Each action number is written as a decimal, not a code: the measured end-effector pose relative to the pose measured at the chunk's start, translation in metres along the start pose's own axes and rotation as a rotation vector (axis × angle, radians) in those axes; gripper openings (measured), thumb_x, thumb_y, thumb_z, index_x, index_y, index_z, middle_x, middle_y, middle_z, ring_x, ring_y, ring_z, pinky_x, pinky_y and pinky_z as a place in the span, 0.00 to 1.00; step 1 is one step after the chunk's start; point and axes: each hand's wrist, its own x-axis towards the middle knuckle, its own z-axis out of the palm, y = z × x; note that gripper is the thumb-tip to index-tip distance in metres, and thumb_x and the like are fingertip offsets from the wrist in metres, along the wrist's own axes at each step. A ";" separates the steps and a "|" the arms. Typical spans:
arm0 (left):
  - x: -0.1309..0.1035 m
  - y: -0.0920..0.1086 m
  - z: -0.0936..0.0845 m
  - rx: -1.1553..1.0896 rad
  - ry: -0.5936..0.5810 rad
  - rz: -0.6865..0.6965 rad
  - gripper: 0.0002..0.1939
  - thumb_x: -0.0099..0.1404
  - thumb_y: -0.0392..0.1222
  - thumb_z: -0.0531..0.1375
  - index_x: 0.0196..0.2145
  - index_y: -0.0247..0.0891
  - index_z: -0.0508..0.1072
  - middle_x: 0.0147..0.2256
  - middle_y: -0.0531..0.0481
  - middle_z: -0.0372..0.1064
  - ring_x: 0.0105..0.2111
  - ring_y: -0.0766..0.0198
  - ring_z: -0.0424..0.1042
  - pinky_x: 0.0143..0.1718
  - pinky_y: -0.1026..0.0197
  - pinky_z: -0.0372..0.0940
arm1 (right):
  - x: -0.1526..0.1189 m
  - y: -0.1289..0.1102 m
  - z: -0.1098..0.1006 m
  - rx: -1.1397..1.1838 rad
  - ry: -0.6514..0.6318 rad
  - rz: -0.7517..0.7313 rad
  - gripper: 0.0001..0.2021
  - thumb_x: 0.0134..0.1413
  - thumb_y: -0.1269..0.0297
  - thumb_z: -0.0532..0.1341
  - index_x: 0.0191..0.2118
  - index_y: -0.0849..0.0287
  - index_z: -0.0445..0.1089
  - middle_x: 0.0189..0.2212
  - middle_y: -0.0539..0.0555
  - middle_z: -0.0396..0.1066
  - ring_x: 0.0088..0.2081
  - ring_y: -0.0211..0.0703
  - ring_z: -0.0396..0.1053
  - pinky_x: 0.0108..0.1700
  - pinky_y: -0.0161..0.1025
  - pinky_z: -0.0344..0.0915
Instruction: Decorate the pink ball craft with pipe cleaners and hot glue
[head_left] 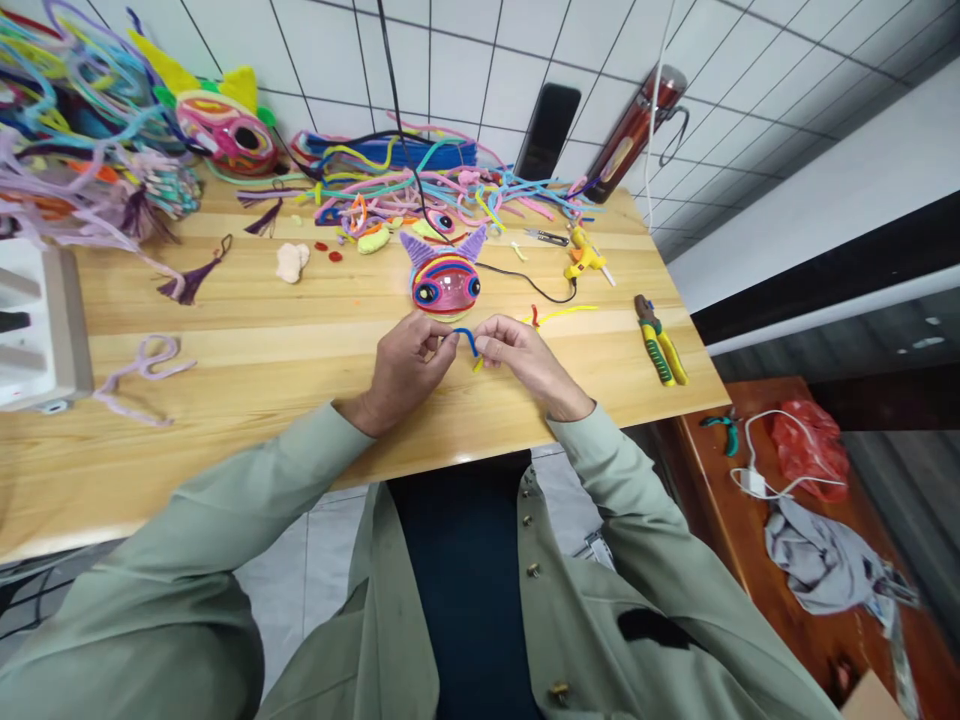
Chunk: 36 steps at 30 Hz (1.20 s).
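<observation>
Between my hands a short blue pipe cleaner [468, 334] arches upward, with a bit of yellow [478, 365] at its right end. My left hand [409, 365] pinches its left end. Thumb and fingers of my right hand [521, 357] close on the other end. Just beyond them sits a round pink creature face [452, 287] with two blue-ringed eyes and purple pointed ears [421, 250]. A yellow pipe cleaner [568, 311] and a small red piece [535, 314] lie to the right of my right hand.
Pliers [660, 342] lie at the right, below a yellow glue gun [585, 256] and small snips [547, 237]. Pipe cleaners [405, 190] pile along the wall, near a phone [549, 130] and red flask [630, 135]. A white box [64, 320] stands left. A black cable hangs over the middle.
</observation>
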 end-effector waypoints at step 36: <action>0.002 -0.020 0.002 0.014 0.056 -0.147 0.09 0.73 0.39 0.70 0.50 0.41 0.82 0.36 0.55 0.79 0.24 0.69 0.62 0.34 0.62 0.66 | 0.037 0.024 0.005 -0.508 0.272 -0.358 0.06 0.77 0.59 0.61 0.44 0.51 0.72 0.39 0.51 0.78 0.44 0.46 0.76 0.52 0.44 0.72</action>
